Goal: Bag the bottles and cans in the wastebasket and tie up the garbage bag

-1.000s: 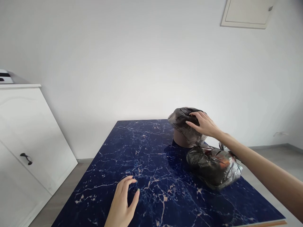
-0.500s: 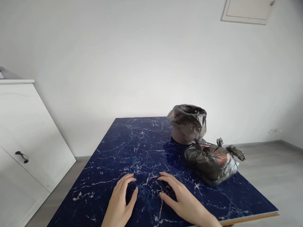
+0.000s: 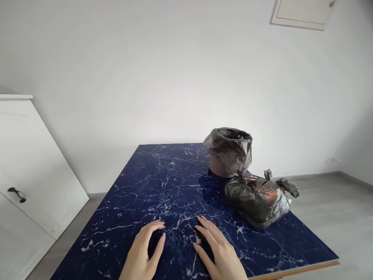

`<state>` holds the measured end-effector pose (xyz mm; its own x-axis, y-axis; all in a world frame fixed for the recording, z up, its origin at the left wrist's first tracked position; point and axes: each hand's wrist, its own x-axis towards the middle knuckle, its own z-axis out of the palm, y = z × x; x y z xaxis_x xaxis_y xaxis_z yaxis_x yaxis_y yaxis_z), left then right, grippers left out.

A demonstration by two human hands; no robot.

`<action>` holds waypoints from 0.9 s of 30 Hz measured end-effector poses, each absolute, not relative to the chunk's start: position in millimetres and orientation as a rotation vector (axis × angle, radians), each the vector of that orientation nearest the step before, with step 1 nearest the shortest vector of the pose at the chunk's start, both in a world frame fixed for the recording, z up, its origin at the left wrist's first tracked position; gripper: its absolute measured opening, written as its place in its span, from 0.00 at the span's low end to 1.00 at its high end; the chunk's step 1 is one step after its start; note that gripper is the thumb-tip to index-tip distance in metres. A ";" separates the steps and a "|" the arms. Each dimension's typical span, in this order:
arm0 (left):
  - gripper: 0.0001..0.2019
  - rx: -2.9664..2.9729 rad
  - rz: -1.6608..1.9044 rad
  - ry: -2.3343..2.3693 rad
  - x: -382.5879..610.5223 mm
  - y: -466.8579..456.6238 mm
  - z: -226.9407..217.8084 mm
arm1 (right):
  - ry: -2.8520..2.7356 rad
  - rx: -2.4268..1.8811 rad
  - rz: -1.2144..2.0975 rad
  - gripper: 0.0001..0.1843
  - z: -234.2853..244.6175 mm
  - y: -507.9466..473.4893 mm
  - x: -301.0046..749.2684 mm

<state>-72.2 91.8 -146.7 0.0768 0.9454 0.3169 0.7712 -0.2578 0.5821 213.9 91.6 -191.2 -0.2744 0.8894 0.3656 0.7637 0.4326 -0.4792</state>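
My left hand (image 3: 142, 251) rests at the near part of the dark blue marbled table (image 3: 154, 182), its thumb apart from its curved fingers. Across a small gap, my right hand (image 3: 217, 249) lies on the same top with fingers spread; neither hand holds anything. Beyond my right hand sits a knotted black plastic bag (image 3: 259, 200), with orange-red contents showing faintly through. Behind it stands a small brownish bin (image 3: 219, 166), lined with a black bag (image 3: 230, 146) folded over its rim. What lies inside the bin is mostly hidden.
To the left stands a white cabinet (image 3: 43, 167) with a black handle (image 3: 16, 194). A pale wall (image 3: 131, 77) rises behind the table, with a small panel door (image 3: 303, 13) high on the right. Grey floor (image 3: 326, 210) shows beyond the table's right edge.
The view has shifted slightly, so the surroundings sit a little further left. My right hand has drawn back a little and its fingers have straightened. The bag and bin have stayed put.
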 end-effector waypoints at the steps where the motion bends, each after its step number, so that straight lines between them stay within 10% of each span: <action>1: 0.18 2.095 0.948 1.723 -72.1 91.7 -146.4 | -2.105 -1.382 0.268 0.26 -190.6 91.3 213.9; 27: 0.14 2.125 0.911 1.652 -71.9 89.9 -144.2 | -2.114 -1.370 0.229 0.23 -177.2 85.9 211.1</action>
<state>-71.9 89.9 -144.2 0.1384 0.9447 0.2971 0.7553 -0.2948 0.5853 211.1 85.9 -177.2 -0.2848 0.8753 0.3908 0.7713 0.4514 -0.4488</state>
